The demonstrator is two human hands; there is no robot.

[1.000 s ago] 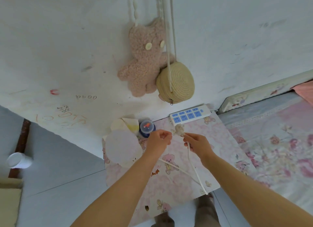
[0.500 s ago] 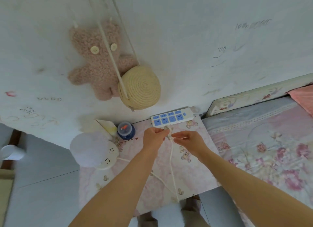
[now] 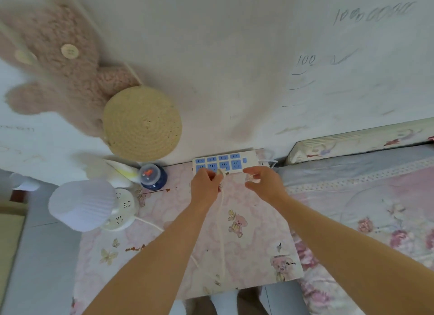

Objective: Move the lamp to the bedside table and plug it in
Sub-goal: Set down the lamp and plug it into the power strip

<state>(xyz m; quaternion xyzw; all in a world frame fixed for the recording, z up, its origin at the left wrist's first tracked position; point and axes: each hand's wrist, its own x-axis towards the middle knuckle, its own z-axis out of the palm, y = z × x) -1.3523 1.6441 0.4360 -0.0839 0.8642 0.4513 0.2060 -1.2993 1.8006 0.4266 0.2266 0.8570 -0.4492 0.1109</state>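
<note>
Lamp (image 3: 82, 205) overhangs bedside table's (image 3: 253, 263) left edge.

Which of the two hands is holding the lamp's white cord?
The left hand, pinching the plug end of the white cord at the blue-socketed power strip. The right hand hovers beside, fingers loosely curled, holding nothing.

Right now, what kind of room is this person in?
Most likely a bedroom. A bed with a floral quilt lies on the right, a small bedside table with a lamp and a power strip stands beside it, and a plush bear hangs on the wall.
</note>
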